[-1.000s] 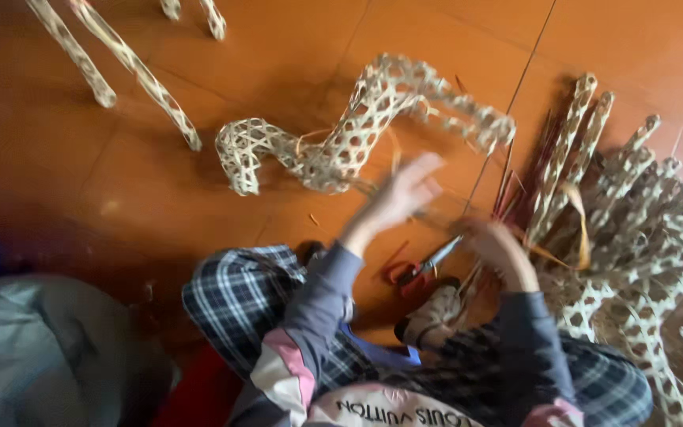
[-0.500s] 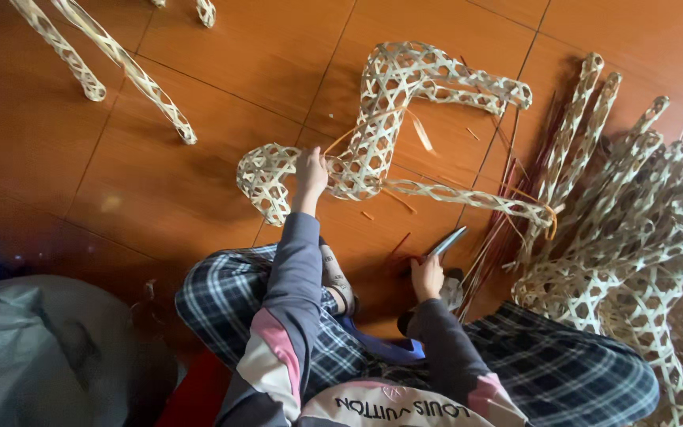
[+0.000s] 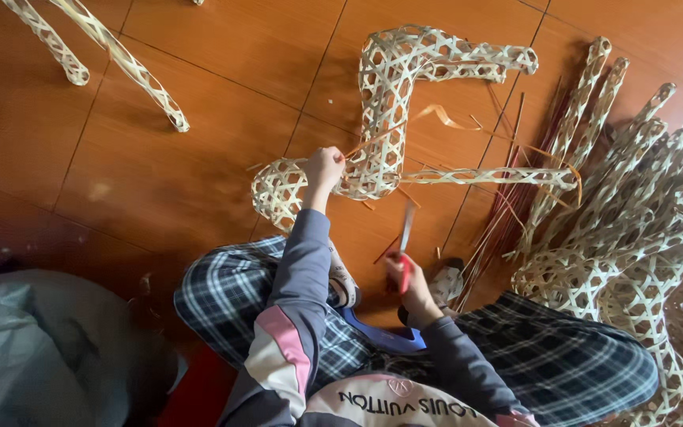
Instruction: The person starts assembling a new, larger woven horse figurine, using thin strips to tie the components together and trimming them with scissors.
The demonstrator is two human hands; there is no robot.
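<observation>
Left hand (image 3: 324,168) pinching woven bamboo frame (image 3: 385,119), right hand (image 3: 406,278) gripping red-handled scissors (image 3: 405,245)

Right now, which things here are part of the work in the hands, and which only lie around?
In the work:
- left hand on the woven bamboo piece
- right hand holding red-handled scissors
- loose bamboo strip

Lying about:
- pile of woven pieces
- two woven strips, upper left
- grey bag
</observation>
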